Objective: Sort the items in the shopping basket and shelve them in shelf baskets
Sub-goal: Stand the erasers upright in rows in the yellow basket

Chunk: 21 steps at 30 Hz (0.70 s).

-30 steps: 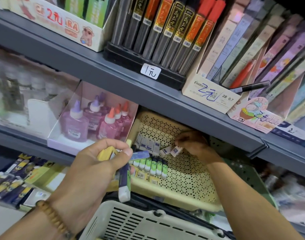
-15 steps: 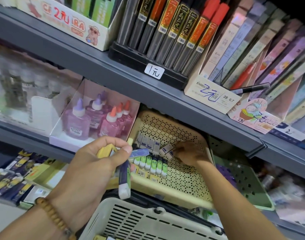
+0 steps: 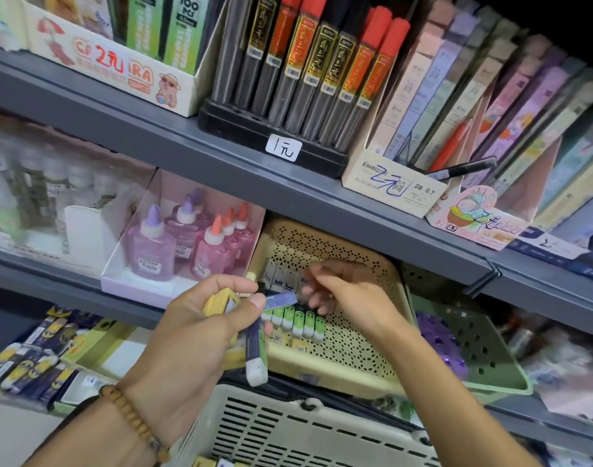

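Left hand gripping a bunch of small stationery items in front of the cream shelf basket.

The left hand [image 3: 200, 328] is clutching several items [image 3: 254, 342]: a blue-and-white stick hanging down, a small blue piece pinched under the thumb and pointing toward 3 o'clock, and yellow pieces inside the palm. At 3 o'clock from it, the right hand [image 3: 342, 298] is hovering with fingers loosely spread and relaxed, holding nothing, over the cream perforated basket [image 3: 355, 362]. Inside that basket, a row of green-and-white sticks [image 3: 298, 320] is lying just under the right hand, with white-and-blue ones behind at 12 o'clock. At 6 o'clock, the shopping basket [image 3: 288, 429] is sitting below both hands. At 9 o'clock from the cream basket, pink and purple glue bottles [image 3: 187, 241] are standing in a white box; at 3 o'clock, a green basket [image 3: 490, 365] is resting beside it.
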Each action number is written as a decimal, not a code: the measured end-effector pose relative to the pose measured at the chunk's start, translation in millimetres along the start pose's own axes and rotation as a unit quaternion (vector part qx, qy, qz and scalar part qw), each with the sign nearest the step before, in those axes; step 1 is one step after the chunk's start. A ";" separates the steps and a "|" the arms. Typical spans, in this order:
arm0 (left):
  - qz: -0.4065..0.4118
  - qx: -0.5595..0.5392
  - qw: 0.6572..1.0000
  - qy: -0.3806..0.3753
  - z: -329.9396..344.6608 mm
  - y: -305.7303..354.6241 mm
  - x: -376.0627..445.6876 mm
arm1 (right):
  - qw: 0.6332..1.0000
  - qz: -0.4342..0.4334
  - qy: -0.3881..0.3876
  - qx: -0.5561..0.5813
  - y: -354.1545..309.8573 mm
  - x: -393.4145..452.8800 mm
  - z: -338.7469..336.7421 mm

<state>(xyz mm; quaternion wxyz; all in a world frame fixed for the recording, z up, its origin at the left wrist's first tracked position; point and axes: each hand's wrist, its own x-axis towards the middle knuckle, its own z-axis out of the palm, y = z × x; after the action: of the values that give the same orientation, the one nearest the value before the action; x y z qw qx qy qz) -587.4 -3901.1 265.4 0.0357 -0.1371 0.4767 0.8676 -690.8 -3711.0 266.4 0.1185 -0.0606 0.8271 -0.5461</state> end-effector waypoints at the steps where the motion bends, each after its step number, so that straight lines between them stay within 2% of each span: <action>1: -0.001 -0.001 1.000 -0.002 1.0 -0.3 -0.5 | 0.999 -0.004 -0.036 0.011 -6.6 -10.5 5.2; 4: -0.002 -0.012 1.000 -0.017 2.4 -0.2 -2.0 | 0.988 -0.016 -0.145 0.043 -20.5 -33.4 16.3; 6: -0.008 -0.018 0.999 -0.036 2.7 0.4 -2.8 | 0.984 -0.027 -0.160 0.074 -23.2 -38.8 19.3; 9: -0.007 -0.018 0.998 -0.059 3.2 -0.7 -2.9 | 0.987 -0.028 -0.124 0.100 -23.2 -37.2 14.2; 13: 0.028 -0.010 0.998 -0.050 1.8 -4.2 -2.4 | 0.990 0.030 0.015 0.140 -11.9 -23.9 -15.7; 17: 0.070 -0.003 0.997 -0.031 6.6 -2.3 4.4 | 0.993 0.066 0.083 0.048 7.7 -12.4 -44.1; 21: 0.111 -0.008 0.994 -0.015 20.1 -0.1 15.9 | 0.974 0.139 0.053 -0.172 29.2 3.7 -49.3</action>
<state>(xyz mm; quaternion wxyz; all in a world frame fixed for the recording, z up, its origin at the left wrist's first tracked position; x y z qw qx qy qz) -606.8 -3885.3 271.2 -0.0552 -0.0704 0.4814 0.8719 -706.5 -3656.5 257.6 0.1366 0.0645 0.9142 -0.3760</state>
